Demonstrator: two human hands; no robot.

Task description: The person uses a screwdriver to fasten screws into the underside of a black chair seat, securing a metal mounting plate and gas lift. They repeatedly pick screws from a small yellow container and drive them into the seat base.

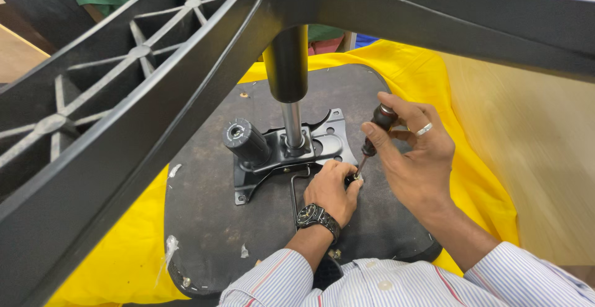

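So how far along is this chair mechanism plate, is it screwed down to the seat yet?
Partly. The metal plate already lies flat on the upturned seat bottom, with the gas column seated in it. In hand: the right hand turns a screwdriver at the plate's near right corner while the left hand steadies the tip. The front left corner hole looks unfilled; the far corners can't be judged.

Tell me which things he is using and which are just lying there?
In use: screwdriver in the right hand; screw steadied by the left hand; metal plate; chair seat.

Just there: yellow cloth, wristwatch, knob.
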